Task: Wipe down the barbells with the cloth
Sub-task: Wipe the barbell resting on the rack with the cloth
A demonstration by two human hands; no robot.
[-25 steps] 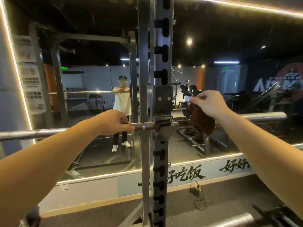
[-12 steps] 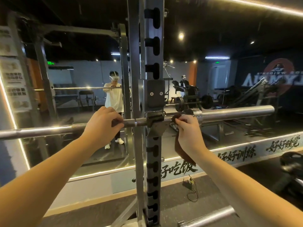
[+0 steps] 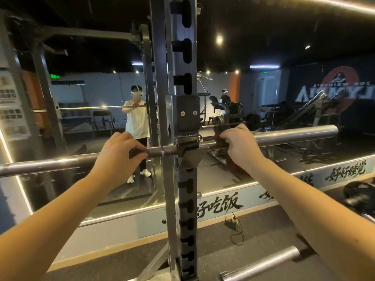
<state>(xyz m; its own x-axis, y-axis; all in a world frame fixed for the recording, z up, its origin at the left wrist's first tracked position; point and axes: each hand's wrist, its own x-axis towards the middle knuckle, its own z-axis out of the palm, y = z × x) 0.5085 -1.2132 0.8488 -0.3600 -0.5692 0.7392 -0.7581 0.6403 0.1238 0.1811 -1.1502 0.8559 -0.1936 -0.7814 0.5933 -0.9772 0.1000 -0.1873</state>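
Barbell [image 3: 294, 134] rests on hook [image 3: 188, 149] of rack [image 3: 183, 57]. Our left hand [image 3: 119, 151] grips it; our right hand [image 3: 239, 145] clamps cloth [image 3: 233, 167] round it beside hook. Risk, we judge: cloth snags hook, or barbell rolls, pinching fingers [image 3: 227, 136].

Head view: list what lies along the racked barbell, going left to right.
Bare barbell shaft → left hand gripping the shaft → rack hook on the upright → right hand holding the cloth on the bar → barbell sleeve.

Wall mirror [image 3: 263, 98], dark ceiling [image 3: 263, 27], spotlights [image 3: 219, 39].
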